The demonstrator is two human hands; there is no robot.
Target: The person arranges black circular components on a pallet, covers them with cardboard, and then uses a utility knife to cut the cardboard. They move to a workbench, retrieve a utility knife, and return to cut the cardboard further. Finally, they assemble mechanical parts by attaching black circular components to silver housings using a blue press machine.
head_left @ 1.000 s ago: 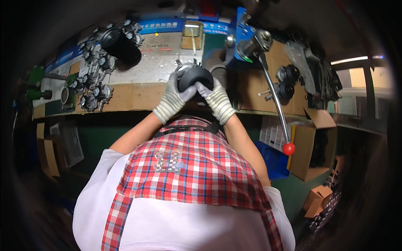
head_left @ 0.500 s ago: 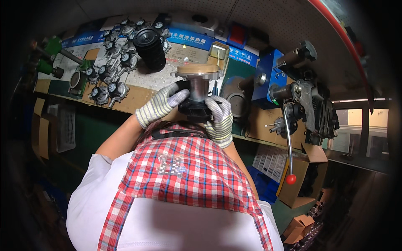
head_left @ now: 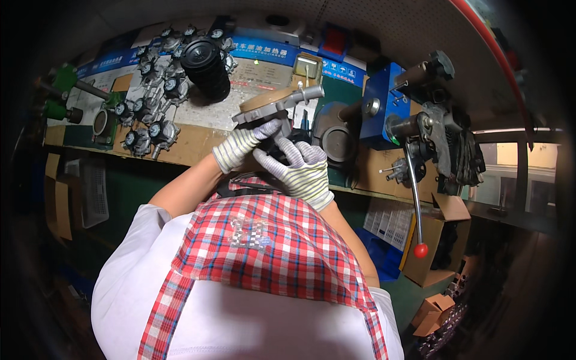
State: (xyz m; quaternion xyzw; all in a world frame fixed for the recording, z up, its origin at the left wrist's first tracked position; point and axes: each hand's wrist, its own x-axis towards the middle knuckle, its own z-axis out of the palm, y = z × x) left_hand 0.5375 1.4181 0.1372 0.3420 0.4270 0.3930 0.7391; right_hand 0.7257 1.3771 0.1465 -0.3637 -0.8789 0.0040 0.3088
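Grey ribbed metal casting [head_left: 277, 103]; knit-gloved hands

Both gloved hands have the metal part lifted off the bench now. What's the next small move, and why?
Probably turn the grey metal casting a little to check its underside before setting it down. The left hand grips its lower edge, the right hand cups the dark piece beneath, and it sits tilted above the workbench.

Both gloved hands, left hand [head_left: 243, 146] and right hand [head_left: 298, 170], grip a grey metal part [head_left: 277, 103] above the worktop [head_left: 192, 144], beside a black bellows [head_left: 206, 67].
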